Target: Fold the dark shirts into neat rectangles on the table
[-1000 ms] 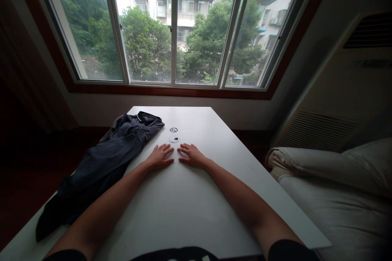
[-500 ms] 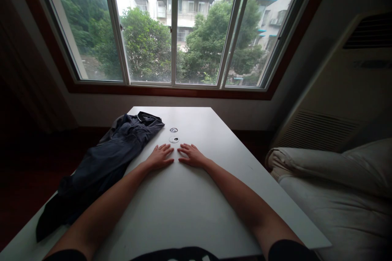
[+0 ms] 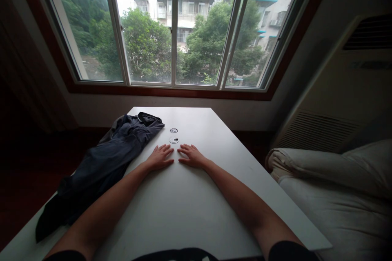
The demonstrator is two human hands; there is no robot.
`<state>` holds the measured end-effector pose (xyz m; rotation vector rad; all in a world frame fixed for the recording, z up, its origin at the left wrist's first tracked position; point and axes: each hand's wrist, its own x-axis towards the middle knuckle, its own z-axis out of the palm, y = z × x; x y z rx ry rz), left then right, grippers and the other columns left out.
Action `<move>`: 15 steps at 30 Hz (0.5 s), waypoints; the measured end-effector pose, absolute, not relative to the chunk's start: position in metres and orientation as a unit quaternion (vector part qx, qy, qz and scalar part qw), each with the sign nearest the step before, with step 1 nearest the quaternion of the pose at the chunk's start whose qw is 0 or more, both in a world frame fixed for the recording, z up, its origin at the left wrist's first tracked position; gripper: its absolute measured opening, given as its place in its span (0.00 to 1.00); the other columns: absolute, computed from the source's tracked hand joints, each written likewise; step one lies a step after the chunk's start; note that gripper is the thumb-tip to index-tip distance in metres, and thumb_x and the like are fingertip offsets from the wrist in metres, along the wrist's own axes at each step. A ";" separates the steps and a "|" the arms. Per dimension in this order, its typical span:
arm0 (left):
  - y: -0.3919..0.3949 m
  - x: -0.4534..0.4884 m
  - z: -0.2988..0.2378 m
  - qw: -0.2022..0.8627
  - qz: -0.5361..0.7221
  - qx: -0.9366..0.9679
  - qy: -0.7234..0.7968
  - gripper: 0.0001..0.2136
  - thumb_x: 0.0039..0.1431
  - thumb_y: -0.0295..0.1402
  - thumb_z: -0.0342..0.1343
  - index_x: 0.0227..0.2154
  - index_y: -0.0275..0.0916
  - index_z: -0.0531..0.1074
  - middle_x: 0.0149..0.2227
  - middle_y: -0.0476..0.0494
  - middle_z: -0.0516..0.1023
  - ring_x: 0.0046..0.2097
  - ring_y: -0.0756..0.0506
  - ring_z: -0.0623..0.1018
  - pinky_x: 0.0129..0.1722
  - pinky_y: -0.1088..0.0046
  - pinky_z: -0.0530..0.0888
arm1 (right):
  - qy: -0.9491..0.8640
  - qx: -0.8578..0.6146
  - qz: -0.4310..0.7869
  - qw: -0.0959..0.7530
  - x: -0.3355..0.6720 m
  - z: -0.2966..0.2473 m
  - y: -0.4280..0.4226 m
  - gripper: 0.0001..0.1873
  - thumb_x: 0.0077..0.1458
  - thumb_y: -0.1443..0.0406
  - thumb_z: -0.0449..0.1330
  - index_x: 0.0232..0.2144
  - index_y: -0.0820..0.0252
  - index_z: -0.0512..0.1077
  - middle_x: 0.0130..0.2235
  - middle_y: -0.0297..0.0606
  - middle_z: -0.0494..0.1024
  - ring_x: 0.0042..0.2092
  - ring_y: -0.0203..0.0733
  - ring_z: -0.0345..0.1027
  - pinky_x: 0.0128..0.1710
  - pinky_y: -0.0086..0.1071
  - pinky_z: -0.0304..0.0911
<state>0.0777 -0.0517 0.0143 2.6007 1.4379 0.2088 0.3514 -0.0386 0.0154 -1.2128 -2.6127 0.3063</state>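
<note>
My left hand (image 3: 160, 157) lies palm down on the white table (image 3: 183, 212), fingers spread, holding nothing. Facing it across a narrow gap, my right hand (image 3: 191, 156) rests flat the same way with its fingers apart. Just beyond the fingertips is a round, flat disc with a dark spot (image 3: 174, 140). A second round disc with a dark pattern (image 3: 173, 130) sits a little farther off. Along the table's left side stretches a dark blue garment with a collar (image 3: 107, 159), partly bunched up; my left forearm passes close to its right edge.
Past the far table edge is a wall with a wide sliding window (image 3: 173, 85). A pale cushioned seat (image 3: 324, 175) stands to the right, with a vented cabinet-like unit (image 3: 321, 126) behind it. A curtain (image 3: 33, 69) hangs at the left.
</note>
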 end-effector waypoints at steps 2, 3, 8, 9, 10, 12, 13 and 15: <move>-0.052 0.078 0.014 0.080 0.070 0.871 0.480 0.33 0.69 0.57 0.49 0.72 0.49 0.61 0.76 0.39 0.52 0.76 0.33 0.50 0.72 0.45 0.47 | -0.895 -0.416 0.107 0.121 0.352 0.015 -0.038 0.36 0.65 0.43 0.59 0.70 0.45 0.64 0.74 0.42 0.57 0.74 0.56 0.48 0.73 0.57 0.41; -0.052 0.078 0.014 0.079 0.069 0.871 0.480 0.33 0.69 0.57 0.49 0.72 0.49 0.60 0.76 0.39 0.52 0.76 0.33 0.50 0.73 0.45 0.47 | -0.895 -0.416 0.108 0.121 0.352 0.014 -0.038 0.36 0.65 0.42 0.59 0.70 0.46 0.64 0.74 0.42 0.57 0.74 0.56 0.48 0.73 0.57 0.41; -0.051 0.077 0.014 0.078 0.066 0.872 0.480 0.33 0.70 0.57 0.48 0.72 0.49 0.60 0.76 0.40 0.52 0.76 0.33 0.50 0.73 0.45 0.47 | -0.895 -0.415 0.111 0.121 0.352 0.014 -0.038 0.37 0.65 0.42 0.58 0.70 0.46 0.64 0.74 0.42 0.57 0.75 0.56 0.47 0.73 0.57 0.40; -0.051 0.077 0.014 0.078 0.066 0.872 0.478 0.33 0.70 0.57 0.48 0.72 0.49 0.60 0.76 0.40 0.52 0.76 0.33 0.50 0.73 0.45 0.47 | -0.895 -0.415 0.111 0.122 0.352 0.014 -0.038 0.37 0.65 0.42 0.58 0.70 0.45 0.64 0.74 0.42 0.57 0.75 0.56 0.47 0.73 0.57 0.40; -0.051 0.077 0.014 0.078 0.067 0.873 0.477 0.33 0.69 0.57 0.48 0.72 0.49 0.60 0.76 0.39 0.52 0.76 0.33 0.50 0.73 0.45 0.47 | -0.895 -0.415 0.111 0.122 0.352 0.014 -0.038 0.37 0.65 0.42 0.58 0.70 0.45 0.64 0.74 0.42 0.57 0.75 0.56 0.47 0.73 0.57 0.40; -0.051 0.077 0.014 0.078 0.068 0.874 0.475 0.34 0.69 0.58 0.48 0.72 0.48 0.60 0.76 0.39 0.52 0.76 0.32 0.51 0.72 0.45 0.47 | -0.895 -0.415 0.109 0.123 0.352 0.014 -0.038 0.37 0.65 0.42 0.58 0.70 0.45 0.64 0.74 0.42 0.57 0.74 0.56 0.48 0.73 0.57 0.41; -0.051 0.077 0.013 0.077 0.069 0.874 0.475 0.34 0.69 0.57 0.48 0.72 0.48 0.60 0.76 0.39 0.52 0.76 0.32 0.51 0.72 0.44 0.47 | -0.895 -0.415 0.107 0.123 0.352 0.014 -0.038 0.37 0.65 0.42 0.59 0.70 0.45 0.64 0.74 0.42 0.57 0.74 0.56 0.48 0.73 0.57 0.41; -0.051 0.076 0.013 0.075 0.072 0.874 0.474 0.33 0.70 0.57 0.48 0.72 0.48 0.60 0.76 0.39 0.52 0.76 0.32 0.51 0.72 0.44 0.47 | -0.895 -0.416 0.105 0.123 0.352 0.015 -0.039 0.36 0.65 0.42 0.59 0.70 0.45 0.65 0.74 0.42 0.57 0.74 0.57 0.49 0.73 0.57 0.41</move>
